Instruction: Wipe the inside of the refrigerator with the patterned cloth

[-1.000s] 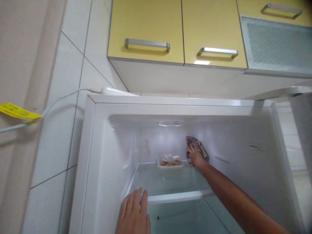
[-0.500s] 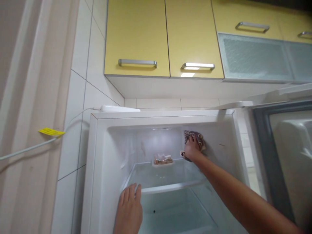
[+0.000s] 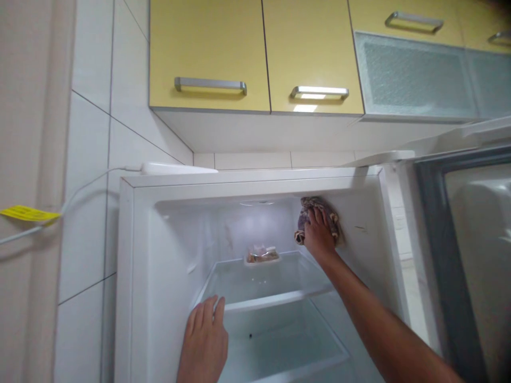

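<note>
Inside the open fridge (image 3: pixel 130 266), my right hand (image 3: pixel 319 231) presses a crumpled, dark patterned cloth (image 3: pixel 305 215) against the upper part of the right inner wall. Its fingers are bent over the cloth. Lower left, my left hand (image 3: pixel 204 332) has its fingers stretched out beside the left end of the glass shelf's front edge (image 3: pixel 263 301); whether they touch it I cannot tell. Toward the back of that shelf sits a small white tray with a clear-wrapped brownish item (image 3: pixel 262 255).
The fridge door (image 3: pixel 475 255) stands open on the right. Yellow cabinets (image 3: pixel 207 48) with metal handles hang above the fridge. A lower shelf (image 3: pixel 295 332) has a small dark spot. A white cable (image 3: pixel 85 186) with a yellow tag (image 3: pixel 30 214) runs along the left.
My right hand has shifted slightly with the cloth along the right wall, the cloth bunching differently. The view has turned a little to the right; my left hand stays by the shelf.
</note>
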{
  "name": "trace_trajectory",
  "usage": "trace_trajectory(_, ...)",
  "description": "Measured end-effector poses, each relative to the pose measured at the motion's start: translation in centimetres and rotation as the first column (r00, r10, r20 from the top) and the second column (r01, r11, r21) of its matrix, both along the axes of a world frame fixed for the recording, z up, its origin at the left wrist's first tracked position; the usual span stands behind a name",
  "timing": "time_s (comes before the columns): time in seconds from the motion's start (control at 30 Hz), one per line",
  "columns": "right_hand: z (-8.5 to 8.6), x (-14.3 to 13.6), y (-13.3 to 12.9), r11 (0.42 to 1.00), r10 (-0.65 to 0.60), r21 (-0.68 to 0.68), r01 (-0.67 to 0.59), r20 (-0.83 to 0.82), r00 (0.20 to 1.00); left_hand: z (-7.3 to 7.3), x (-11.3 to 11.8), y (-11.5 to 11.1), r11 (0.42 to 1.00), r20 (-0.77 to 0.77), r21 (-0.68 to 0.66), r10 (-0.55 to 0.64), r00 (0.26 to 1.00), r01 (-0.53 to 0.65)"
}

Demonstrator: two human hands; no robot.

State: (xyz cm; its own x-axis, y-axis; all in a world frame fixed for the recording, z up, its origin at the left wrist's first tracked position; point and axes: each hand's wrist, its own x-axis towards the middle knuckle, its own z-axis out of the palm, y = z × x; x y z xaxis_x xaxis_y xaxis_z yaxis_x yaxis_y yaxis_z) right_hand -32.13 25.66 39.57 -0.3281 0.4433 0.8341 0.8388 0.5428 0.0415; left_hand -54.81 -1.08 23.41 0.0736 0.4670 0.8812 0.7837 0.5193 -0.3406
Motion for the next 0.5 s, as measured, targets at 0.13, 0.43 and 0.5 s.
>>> trace_trajectory(0.13, 0.6, -2.8, 3.7, 0.996, 0.087, -0.014, -0.087, -0.011, 0.996, -0.2, 0.0, 0.1, 1.000, -0.029, 0.016, -0.017, 0.999, 0.018)
trace_trajectory(0.43, -0.3, -12.9, 9.4, 0.980, 0.022, -0.184, -0.082, -0.308, 0.951, -0.7, -1.3, 0.2, 1.000, -0.082, -0.006, -0.026, 0.996, 0.026)
trace_trajectory(0.5, -0.4, -15.1, 10.2, 0.969, 0.056, -0.214, -0.127, -0.311, 0.949, -1.0, -1.6, 0.3, 1.000, -0.085, -0.022, -0.010, 0.996, 0.008)
